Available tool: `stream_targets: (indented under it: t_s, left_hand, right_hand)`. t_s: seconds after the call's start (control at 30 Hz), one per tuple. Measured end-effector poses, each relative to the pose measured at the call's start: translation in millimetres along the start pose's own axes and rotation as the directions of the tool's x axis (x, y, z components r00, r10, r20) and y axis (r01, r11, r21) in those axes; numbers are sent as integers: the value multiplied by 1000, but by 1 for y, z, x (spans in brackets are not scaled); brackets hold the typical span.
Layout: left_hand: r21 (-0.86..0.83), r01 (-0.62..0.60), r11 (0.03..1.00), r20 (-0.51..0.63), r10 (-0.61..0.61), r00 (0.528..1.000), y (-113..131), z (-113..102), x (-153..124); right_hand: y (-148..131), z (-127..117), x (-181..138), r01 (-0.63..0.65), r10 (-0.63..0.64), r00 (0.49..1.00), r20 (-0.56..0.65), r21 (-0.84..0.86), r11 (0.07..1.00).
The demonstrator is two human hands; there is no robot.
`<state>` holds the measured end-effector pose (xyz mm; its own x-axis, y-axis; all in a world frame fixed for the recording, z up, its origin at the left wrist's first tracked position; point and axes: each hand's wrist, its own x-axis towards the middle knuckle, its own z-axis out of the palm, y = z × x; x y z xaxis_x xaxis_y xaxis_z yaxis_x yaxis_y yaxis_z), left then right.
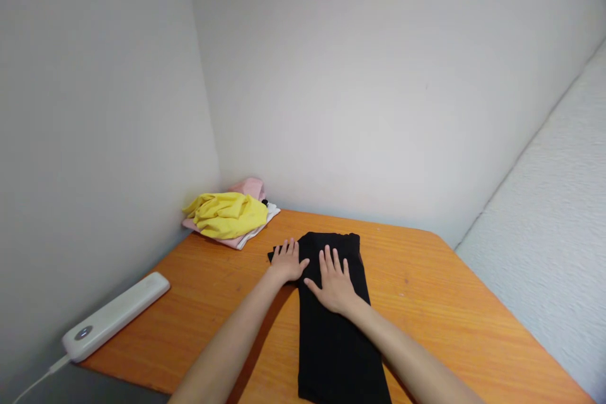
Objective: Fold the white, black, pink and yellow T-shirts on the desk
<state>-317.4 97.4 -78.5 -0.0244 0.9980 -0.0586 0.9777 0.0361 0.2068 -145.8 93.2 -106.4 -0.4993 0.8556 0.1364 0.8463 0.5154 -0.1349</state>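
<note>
A black garment lies flat and folded lengthwise on the wooden table, its long part running toward me. It looks like trousers, though I cannot tell for sure. My left hand rests palm down, fingers spread, on a small part of the cloth that sticks out at the upper left. On the upper middle of the garment, my right hand lies flat with its fingers apart. Neither hand grasps the fabric.
Yellow cloth sits on a pile with pink cloth and white cloth in the far left corner. A long white device with a button and cord lies along the left edge of the wooden table. Walls stand behind and at left.
</note>
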Motion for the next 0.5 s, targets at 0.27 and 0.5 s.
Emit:
stream_targets:
  t_s: [0.27, 0.5]
  left_hand:
    - [36, 72, 997, 64, -75, 995, -6, -1, 16]
    - [-5, 1, 1000, -159, -2, 987, 25, -21, 55]
  right_hand:
    - [-1, -12, -10, 43, -42, 996, -74, 8, 999]
    - [47, -31, 4, -70, 107, 968, -226, 164, 984]
